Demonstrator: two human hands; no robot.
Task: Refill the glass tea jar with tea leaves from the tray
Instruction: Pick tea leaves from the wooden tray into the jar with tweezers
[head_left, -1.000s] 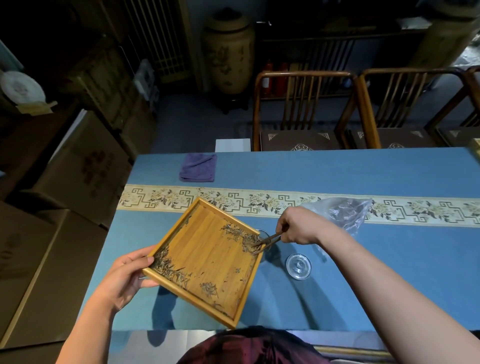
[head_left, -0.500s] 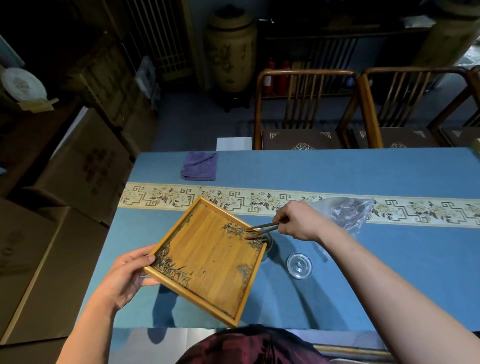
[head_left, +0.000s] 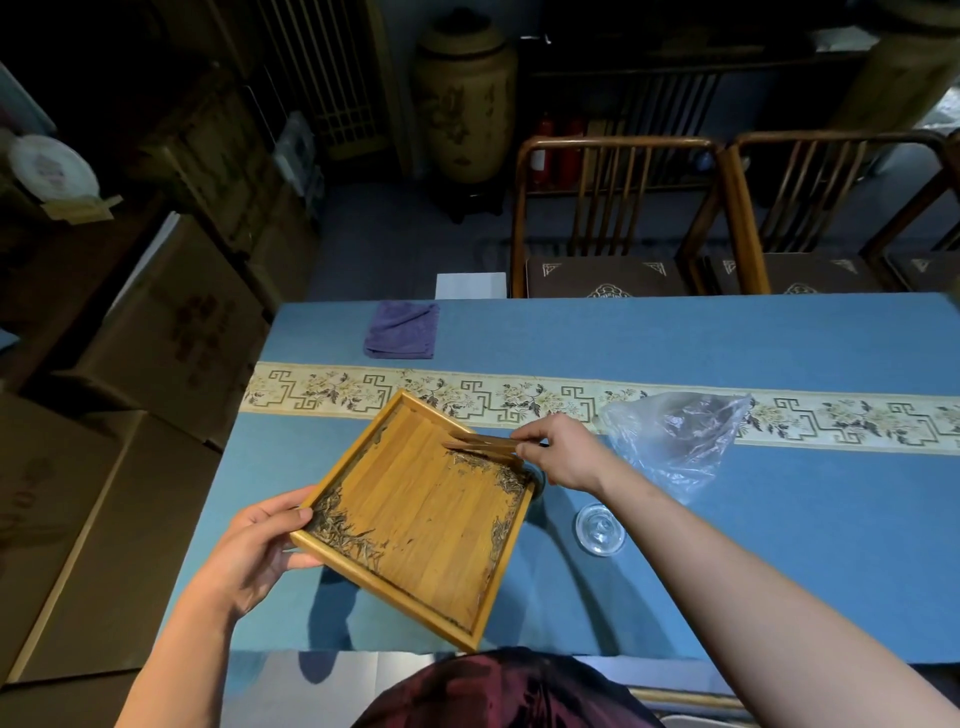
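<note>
My left hand (head_left: 260, 551) grips the left corner of a square bamboo tray (head_left: 415, 525), holding it tilted above the blue table. Dry tea leaves (head_left: 343, 525) lie along the tray's left edge, and more cluster at its right corner. My right hand (head_left: 561, 452) holds wooden tongs (head_left: 480, 445) over the tray's upper right side, tips pointing left. The glass tea jar (head_left: 537, 480) is almost fully hidden behind the tray's right corner, under my right hand. Its round glass lid (head_left: 600, 527) rests on the table to the right.
A crumpled clear plastic bag (head_left: 675, 431) lies right of my right hand. A folded purple cloth (head_left: 402, 330) sits at the table's far left. Wooden chairs (head_left: 613, 218) stand behind the table. Cardboard boxes (head_left: 156, 332) are stacked on the floor to the left.
My right hand has lifted the tongs from the tray's right corner and moved them up and left across the tray. Leaves near the right corner have thinned. My left hand keeps its grip.
</note>
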